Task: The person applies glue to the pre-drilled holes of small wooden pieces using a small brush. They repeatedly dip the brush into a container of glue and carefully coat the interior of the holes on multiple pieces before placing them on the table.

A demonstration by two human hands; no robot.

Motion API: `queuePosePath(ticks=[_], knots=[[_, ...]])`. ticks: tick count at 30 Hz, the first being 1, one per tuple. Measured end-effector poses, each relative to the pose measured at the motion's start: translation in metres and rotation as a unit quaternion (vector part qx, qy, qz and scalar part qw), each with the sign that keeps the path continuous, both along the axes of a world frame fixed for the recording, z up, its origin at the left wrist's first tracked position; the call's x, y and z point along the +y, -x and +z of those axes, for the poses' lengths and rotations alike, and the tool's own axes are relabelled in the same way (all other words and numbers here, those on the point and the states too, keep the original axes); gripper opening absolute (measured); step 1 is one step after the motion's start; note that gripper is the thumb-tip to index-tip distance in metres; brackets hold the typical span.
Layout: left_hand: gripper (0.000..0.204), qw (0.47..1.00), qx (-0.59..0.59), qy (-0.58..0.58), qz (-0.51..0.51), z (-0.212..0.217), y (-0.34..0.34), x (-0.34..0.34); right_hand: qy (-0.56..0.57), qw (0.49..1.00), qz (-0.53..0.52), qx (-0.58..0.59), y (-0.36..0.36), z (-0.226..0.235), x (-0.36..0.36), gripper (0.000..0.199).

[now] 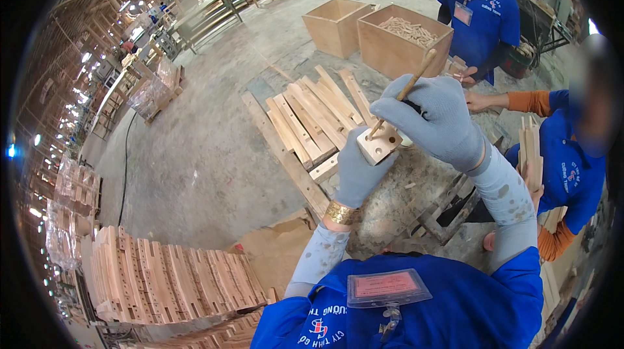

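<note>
My left hand (359,172), in a grey glove, grips a pale wooden piece (375,150) with several round holes in its end face. The fingers of my right hand (443,120), gloved alike, are closed around a thin brown wooden stick (419,78). It slants down to the left, and its lower tip meets the end face at a hole; how deep it goes I cannot tell. Something small and dark shows at the right fingers, too hidden to name. Just beyond my left hand, several wooden bars (311,112) lie side by side on a low wooden support.
Two plywood bins (374,47) stand ahead, the right one holding many wooden dowels (408,30). A co-worker (484,11) stands beyond; another (569,154) is close on my right with wooden strips. Stacked drilled wood (175,277) and cardboard (276,248) lie at lower left.
</note>
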State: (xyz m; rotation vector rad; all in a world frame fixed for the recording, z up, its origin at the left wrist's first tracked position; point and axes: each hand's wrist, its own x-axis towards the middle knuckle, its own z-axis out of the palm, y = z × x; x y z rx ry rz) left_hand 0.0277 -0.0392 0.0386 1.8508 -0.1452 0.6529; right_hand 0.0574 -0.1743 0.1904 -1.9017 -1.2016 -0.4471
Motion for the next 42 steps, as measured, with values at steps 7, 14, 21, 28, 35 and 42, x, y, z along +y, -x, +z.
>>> queuePosePath(ticks=[7,14,21,28,35,42], knots=[[0.051,1.0,0.007,-0.019,0.018,-0.001,0.001,0.001,0.049,0.999,0.003,-0.019,-0.001,-0.005,0.011,0.027],[0.054,0.999,0.022,-0.023,0.019,-0.003,0.001,0.0,0.056,0.99,-0.038,-0.127,-0.002,-0.006,0.01,0.026],[0.05,0.999,-0.001,-0.036,0.02,-0.002,0.001,-0.001,-0.099,0.989,-0.092,0.056,0.005,-0.002,-0.004,0.015],[0.052,0.999,0.012,-0.033,0.011,0.004,0.003,-0.004,-0.051,0.996,-0.077,-0.008,0.012,-0.007,-0.017,0.012],[0.05,0.999,-0.009,-0.033,0.007,0.004,0.002,-0.005,0.087,0.971,-0.037,-0.218,0.006,-0.017,-0.016,0.017],[0.051,0.999,-0.024,-0.046,0.01,0.005,0.0,-0.003,0.072,0.964,-0.014,-0.257,0.003,-0.018,-0.009,0.024]])
